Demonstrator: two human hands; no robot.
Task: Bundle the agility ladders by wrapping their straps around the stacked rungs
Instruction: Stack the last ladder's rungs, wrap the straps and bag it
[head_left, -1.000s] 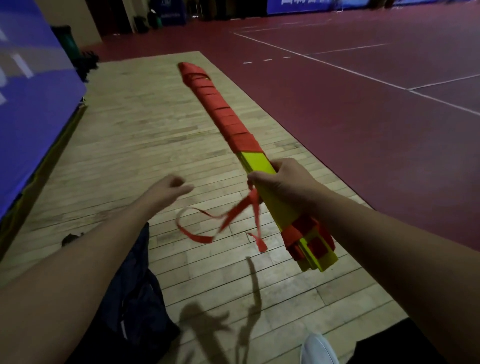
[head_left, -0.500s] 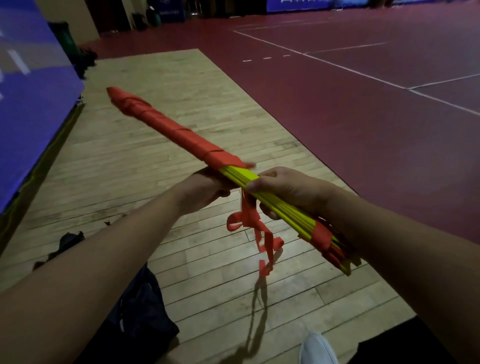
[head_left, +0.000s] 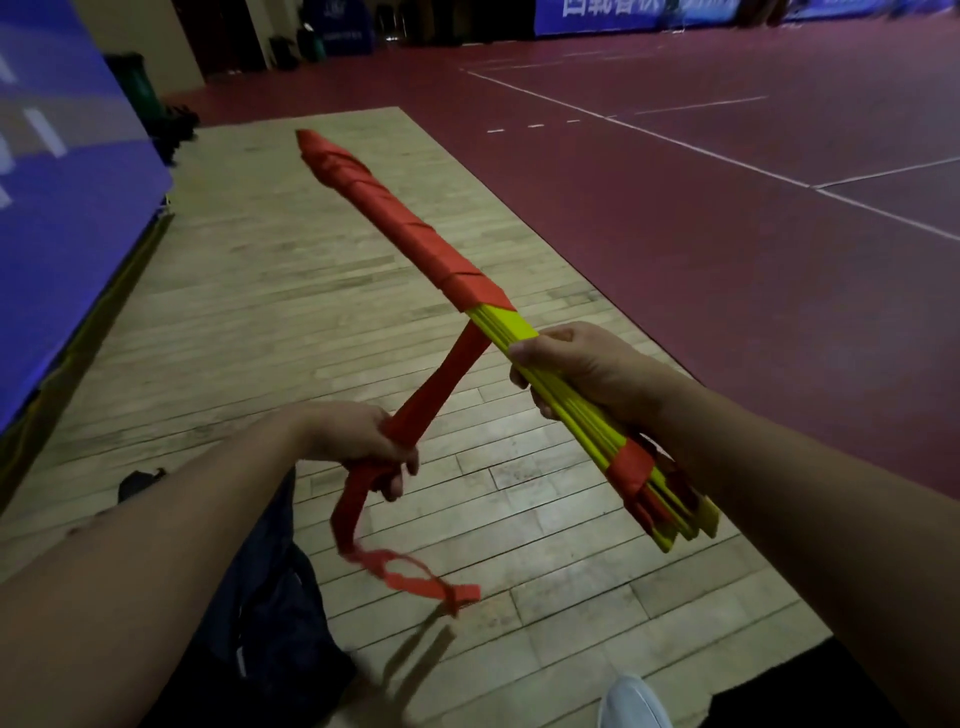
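A stack of yellow ladder rungs (head_left: 501, 325) is held in the air over the wooden floor, slanting from upper left to lower right. Red strap wraps cover its far half (head_left: 395, 218), and a short red band sits near its close end. My right hand (head_left: 582, 369) grips the bare yellow middle of the stack. My left hand (head_left: 363, 441) grips the loose red strap (head_left: 441, 379), which runs taut from the last wrap down to my fist. The strap's free tail (head_left: 410, 571) dangles below my left hand.
Pale wooden flooring (head_left: 260, 291) lies under the bundle, with dark red court floor (head_left: 727, 234) to the right. A blue padded mat (head_left: 67, 171) stands at the left. A dark bag (head_left: 270, 613) lies by my left arm and a white shoe tip (head_left: 631, 701) shows at the bottom.
My left hand left the stack, took hold of the strap and pulled it taut down to the left. The bundle swung so its far end points further right.
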